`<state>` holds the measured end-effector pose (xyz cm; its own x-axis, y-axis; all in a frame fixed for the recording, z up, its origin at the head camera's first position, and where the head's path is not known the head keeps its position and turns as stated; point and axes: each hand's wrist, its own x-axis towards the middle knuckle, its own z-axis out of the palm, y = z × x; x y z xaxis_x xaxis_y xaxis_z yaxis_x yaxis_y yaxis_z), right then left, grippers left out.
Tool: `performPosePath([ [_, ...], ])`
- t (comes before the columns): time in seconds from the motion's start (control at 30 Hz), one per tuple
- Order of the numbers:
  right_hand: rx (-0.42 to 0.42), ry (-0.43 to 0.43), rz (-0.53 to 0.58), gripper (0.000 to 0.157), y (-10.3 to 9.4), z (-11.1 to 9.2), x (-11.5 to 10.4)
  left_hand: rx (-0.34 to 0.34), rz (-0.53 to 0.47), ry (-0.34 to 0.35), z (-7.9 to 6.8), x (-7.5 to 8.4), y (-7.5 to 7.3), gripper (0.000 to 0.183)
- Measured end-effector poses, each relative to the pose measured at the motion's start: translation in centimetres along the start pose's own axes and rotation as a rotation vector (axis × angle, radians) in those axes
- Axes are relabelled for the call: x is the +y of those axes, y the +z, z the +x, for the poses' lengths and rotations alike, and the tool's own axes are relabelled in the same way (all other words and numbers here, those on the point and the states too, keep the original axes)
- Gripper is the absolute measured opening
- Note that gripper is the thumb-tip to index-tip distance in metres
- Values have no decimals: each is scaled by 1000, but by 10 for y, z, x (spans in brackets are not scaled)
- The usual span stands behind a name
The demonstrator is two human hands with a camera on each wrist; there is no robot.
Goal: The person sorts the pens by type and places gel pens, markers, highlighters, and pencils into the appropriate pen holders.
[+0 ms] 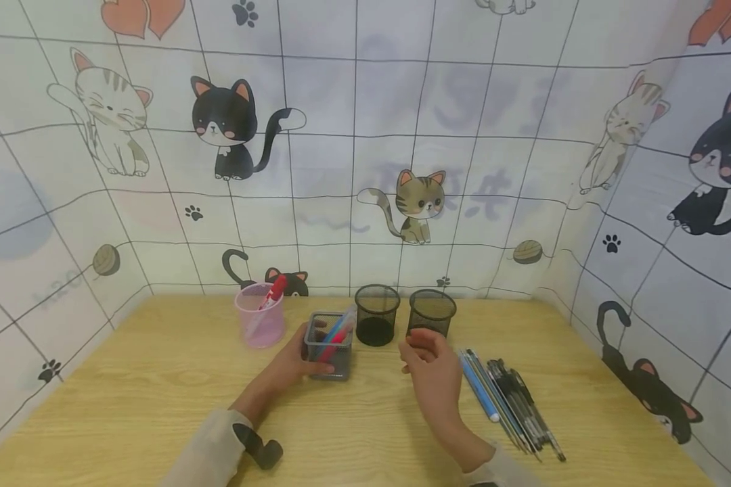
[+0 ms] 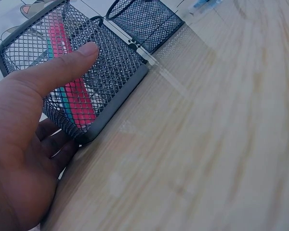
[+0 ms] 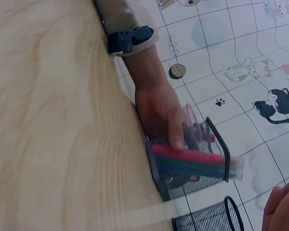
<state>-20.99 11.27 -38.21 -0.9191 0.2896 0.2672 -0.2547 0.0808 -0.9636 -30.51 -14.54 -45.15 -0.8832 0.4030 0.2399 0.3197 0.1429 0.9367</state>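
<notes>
A square dark mesh pen holder (image 1: 340,368) stands on the wooden table, with a pink and a blue marker (image 1: 336,336) leaning in it. My left hand (image 1: 288,368) grips its left side, the thumb across the front mesh and the fingers partly hidden behind. In the left wrist view the thumb (image 2: 62,70) lies on the mesh holder (image 2: 118,72). My right hand (image 1: 435,382) hovers in front of the right round black mesh cup (image 1: 432,308), its fingers loosely curled with nothing visible in them. Only its edge (image 3: 284,209) shows in the right wrist view.
Another round black mesh cup (image 1: 376,331) stands between the square holder and the right cup. At the left, a pink cup (image 1: 268,331) holds a red marker (image 1: 274,291). Several pens (image 1: 518,406) lie side by side at the right. A cat-print cloth (image 1: 317,223) hangs behind.
</notes>
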Motion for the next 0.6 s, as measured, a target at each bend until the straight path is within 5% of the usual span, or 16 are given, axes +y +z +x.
performPosePath([
  [0.6,82,61,-337,29,-94,9,18,10,15,-25,1,-2,0,91],
])
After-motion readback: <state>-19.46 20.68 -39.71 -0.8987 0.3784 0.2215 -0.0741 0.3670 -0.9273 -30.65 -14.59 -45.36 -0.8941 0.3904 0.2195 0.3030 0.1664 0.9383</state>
